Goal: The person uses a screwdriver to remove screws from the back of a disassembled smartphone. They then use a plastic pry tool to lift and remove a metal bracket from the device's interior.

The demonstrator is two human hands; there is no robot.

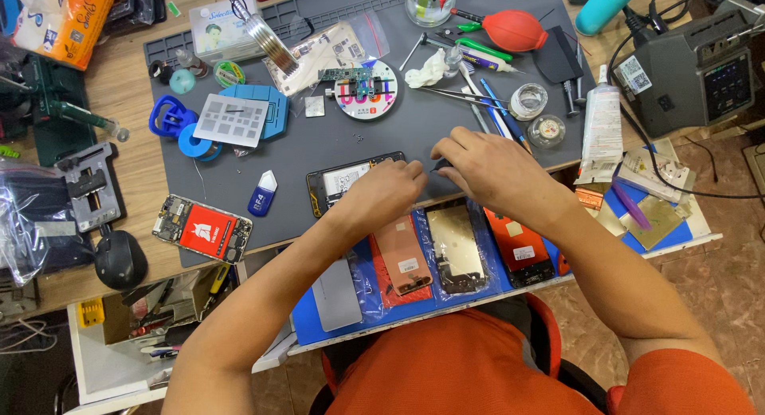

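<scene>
From the head view I see my left hand [388, 188] and my right hand [486, 169] meeting over the near edge of the grey work mat [335, 144] on the table [127, 88]. The left hand's fingers are curled and rest on the right end of an opened phone body [344, 180], which lies flat on the mat just left of that hand. The right hand's fingers are pinched together on a small dark part [437, 166] between the two hands; it is too small for me to tell what it is. Near of the hands, a blue tray [319, 319] holds a row of phone screens, among them a copper-coloured one [402, 259], a dark one [456, 247] and an orange-backed one [514, 243], lying side by side. To the left on the mat lie a phone board with a red battery [203, 228] and a small blue-and-white tool [262, 193]. Farther off sit a round holder with a circuit board [365, 88], a red air blower [514, 30] and a perforated metal stencil [232, 118]. A grey soldering station [689, 76] stands at the far right.
</scene>
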